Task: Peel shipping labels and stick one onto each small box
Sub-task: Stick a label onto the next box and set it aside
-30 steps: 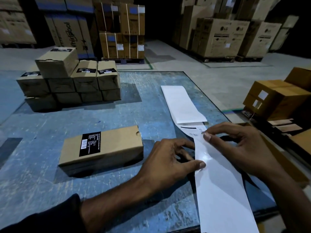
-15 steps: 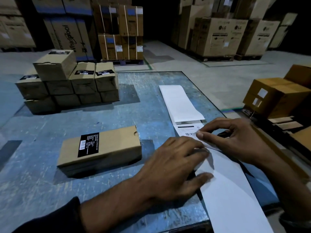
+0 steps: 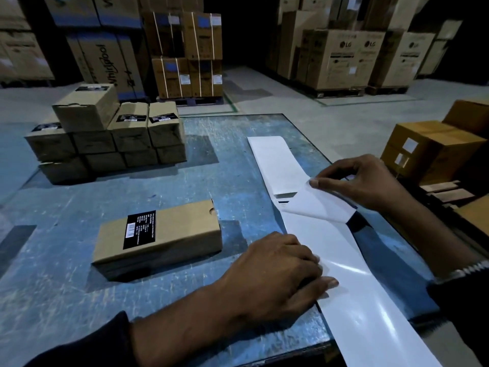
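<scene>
A long white label strip lies along the right side of the blue table. My left hand presses flat on the strip near its middle. My right hand pinches the corner of a white shipping label and holds it lifted and folded back off the strip. A small brown box with a black sticker lies flat on the table, left of my left hand. A stack of several similar small boxes stands at the far left of the table.
Brown cartons with white labels sit on a pallet to the right of the table. Large appliance cartons stand on pallets across the grey floor behind. The table's near edge runs under my left forearm.
My right hand has peeled the label up and back from the strip, moving away from me. My left hand has slid nearer to me along the strip and still presses it down.
</scene>
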{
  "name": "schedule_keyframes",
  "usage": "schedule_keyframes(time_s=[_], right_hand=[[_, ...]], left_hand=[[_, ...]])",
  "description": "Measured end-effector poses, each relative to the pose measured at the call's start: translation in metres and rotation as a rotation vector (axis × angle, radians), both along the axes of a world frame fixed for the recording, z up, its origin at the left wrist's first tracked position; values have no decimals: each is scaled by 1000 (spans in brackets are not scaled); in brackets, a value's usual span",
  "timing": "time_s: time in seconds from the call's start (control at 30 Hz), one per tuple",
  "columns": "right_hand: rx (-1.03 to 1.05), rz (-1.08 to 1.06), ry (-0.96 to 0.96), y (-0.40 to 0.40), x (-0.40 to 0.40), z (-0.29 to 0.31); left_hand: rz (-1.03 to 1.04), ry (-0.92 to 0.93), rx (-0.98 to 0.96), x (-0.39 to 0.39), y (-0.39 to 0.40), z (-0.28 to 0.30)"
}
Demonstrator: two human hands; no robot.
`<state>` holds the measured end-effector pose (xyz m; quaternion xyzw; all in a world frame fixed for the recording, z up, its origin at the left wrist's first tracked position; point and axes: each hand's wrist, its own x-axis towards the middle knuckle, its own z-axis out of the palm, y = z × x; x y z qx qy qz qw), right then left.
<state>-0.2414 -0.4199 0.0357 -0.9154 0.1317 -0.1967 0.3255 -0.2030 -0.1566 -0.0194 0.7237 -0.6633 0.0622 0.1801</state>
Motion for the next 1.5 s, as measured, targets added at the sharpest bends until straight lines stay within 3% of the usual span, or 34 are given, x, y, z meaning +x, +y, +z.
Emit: schedule_keyframes(time_s=[0.3,0.37,0.43,0.63,0.83,1.03,1.27,1.4,1.5], right_hand=[[111,8,-57,-24,37,5],[146,31,-83,-26,41,3],[188,49,-122,-27,43,-2],[250,68,-149,-37,42,-8],[317,-10,-227,-51,47,-12],[433,-114,-283,-79,41,-20],[470,-309,-487,-84,45,-18],[597,-248,-561,-66,43,1],[509,-172,-551,-49,44,23]], left_hand=[[252,600,-390,4,-14,12],[366,473,-510,14,-26,18],[434,372,-490,29,-40,20],[434,521,-30,50,-61,12],[489,469,131,56,-64,2],[464,402,183,67,-69,-9],[497,411,124,54,-63,-6],[469,402,46,56,-63,-7],[439,372,88,56,-62,-8]])
